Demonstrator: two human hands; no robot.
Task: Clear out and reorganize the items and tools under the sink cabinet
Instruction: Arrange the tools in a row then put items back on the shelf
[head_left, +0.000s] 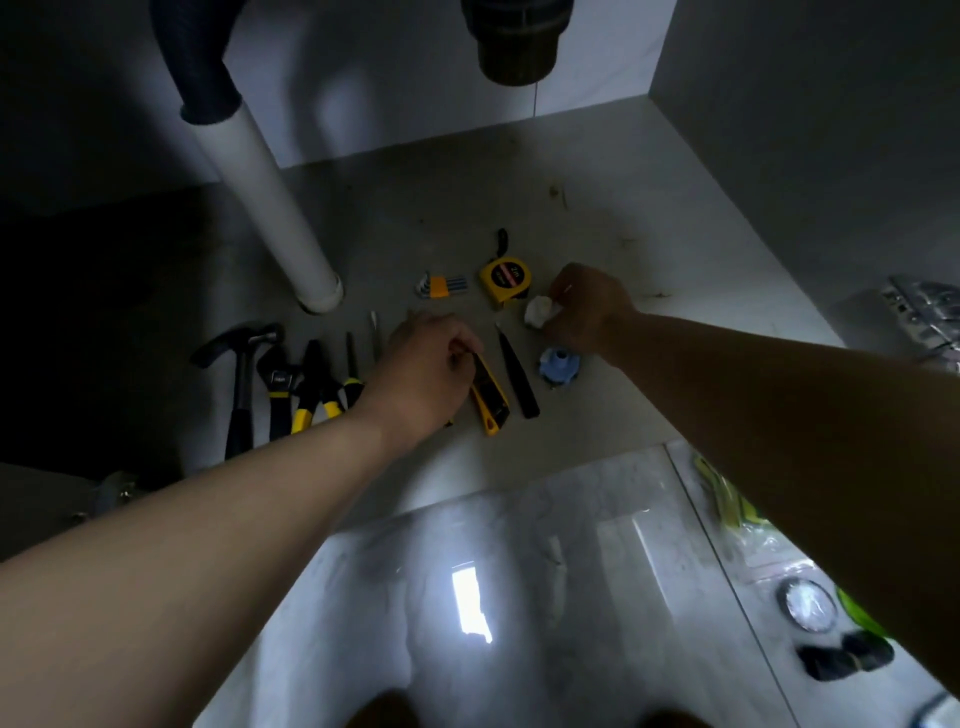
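Forward, near cabinet edge, left hand grips knife; right hand, roll.

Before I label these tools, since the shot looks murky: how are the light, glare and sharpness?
Head view: cabinet dim, the hammer half lost in shadow; a bright glare patch on the glossy floor; edges soft at the right hand.

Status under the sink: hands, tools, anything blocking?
Left hand grips yellow utility knife on cabinet floor. Right hand holds small white object beside tape measure. White drain pipe back left, not in the way.
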